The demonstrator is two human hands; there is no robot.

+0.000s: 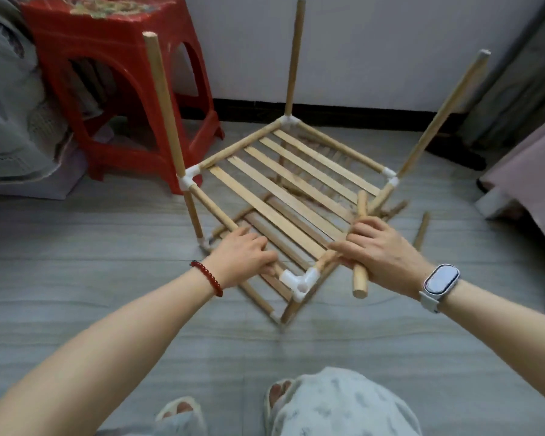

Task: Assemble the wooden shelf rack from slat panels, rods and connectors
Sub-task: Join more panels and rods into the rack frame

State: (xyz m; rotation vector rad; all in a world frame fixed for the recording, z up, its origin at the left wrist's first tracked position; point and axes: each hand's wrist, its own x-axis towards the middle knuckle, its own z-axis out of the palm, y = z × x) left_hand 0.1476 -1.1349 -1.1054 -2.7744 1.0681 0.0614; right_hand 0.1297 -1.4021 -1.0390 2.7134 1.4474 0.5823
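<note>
On grey floor [107,325], centre: half-built pale wooden slat shelf rack [296,180], upper slat panel w/ three upright round wooden rods, white plastic corner connectors. Left hand [243,256] curled round near-left frame rod, just beside near white three-way connector [299,280], whose top socket is open. Right hand [381,253] grips loose short wooden rod [360,247], fingers also on frame edge. Second slat panel lies under rack. Red plastic stool [117,89] behind, left. Spare short rod [421,231] on floor, right.

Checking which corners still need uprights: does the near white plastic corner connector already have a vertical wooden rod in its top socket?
No, the near white plastic corner connector shows an empty top socket, and the right hand holds a loose short wooden rod.
</note>
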